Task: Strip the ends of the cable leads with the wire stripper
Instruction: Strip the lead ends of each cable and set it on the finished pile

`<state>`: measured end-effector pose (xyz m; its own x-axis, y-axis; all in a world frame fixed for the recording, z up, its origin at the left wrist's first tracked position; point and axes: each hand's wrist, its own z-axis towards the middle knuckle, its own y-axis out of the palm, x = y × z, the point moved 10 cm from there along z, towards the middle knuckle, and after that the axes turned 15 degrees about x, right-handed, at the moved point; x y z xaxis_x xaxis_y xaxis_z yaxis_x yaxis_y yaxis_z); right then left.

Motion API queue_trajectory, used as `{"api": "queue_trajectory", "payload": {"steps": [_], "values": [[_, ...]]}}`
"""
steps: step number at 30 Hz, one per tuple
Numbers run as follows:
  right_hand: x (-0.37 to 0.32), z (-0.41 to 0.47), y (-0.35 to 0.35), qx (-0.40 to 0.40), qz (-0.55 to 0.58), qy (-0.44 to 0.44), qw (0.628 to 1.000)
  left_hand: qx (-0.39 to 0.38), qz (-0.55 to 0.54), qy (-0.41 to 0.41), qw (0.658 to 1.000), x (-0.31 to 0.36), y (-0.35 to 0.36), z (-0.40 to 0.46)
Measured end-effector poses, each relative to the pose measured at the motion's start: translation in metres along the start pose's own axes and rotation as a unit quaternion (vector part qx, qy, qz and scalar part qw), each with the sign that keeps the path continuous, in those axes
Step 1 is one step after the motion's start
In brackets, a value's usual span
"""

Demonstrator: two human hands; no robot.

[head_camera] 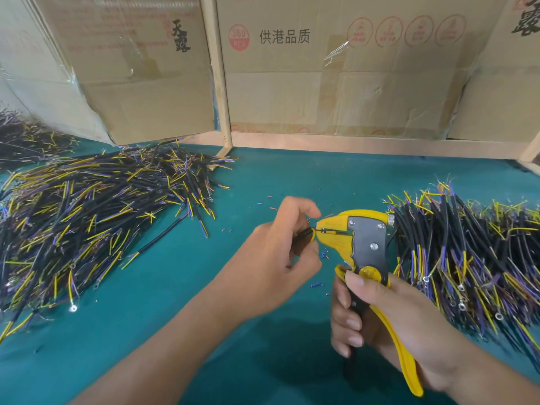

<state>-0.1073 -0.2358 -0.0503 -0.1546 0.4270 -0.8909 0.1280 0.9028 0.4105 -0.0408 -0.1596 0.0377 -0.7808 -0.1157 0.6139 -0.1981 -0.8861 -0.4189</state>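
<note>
Hands meet over the middle of the green bench [263, 176]. The right hand [388, 320] has its fingers and thumb curled round the yellow-and-black handles of the wire stripper [358, 247], a grip pressed tight on the tool. The stripper's handles run down toward the person, while its yellow nose points left, roughly level above the bench. The left hand [277, 258] pinches a black cable [304, 232] between curled fingertips; the cable's long axis lies left to right, and one thin lead runs from it into the stripper's nose. A large heap of cables [96, 206] lies on the bench to the left, another heap [467, 252] to the right, just behind the stripper. Small insulation scraps [317, 285] dot the bench between the hands. Cardboard boxes [336, 71] stand behind the bench.
</note>
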Motion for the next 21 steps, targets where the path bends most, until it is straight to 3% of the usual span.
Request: {"api": "queue_trajectory", "payload": {"steps": [15, 21], "values": [[-0.008, -0.003, -0.013, 0.074, -0.043, 0.008, 0.996, 0.001, 0.021, -0.01, 1.0, -0.011, -0.002, 0.001], [-0.041, 0.001, -0.03, 0.107, 0.021, -0.034, 0.993, 0.105, 0.079, -0.045, 0.99, -0.042, -0.054, 0.018]]}}
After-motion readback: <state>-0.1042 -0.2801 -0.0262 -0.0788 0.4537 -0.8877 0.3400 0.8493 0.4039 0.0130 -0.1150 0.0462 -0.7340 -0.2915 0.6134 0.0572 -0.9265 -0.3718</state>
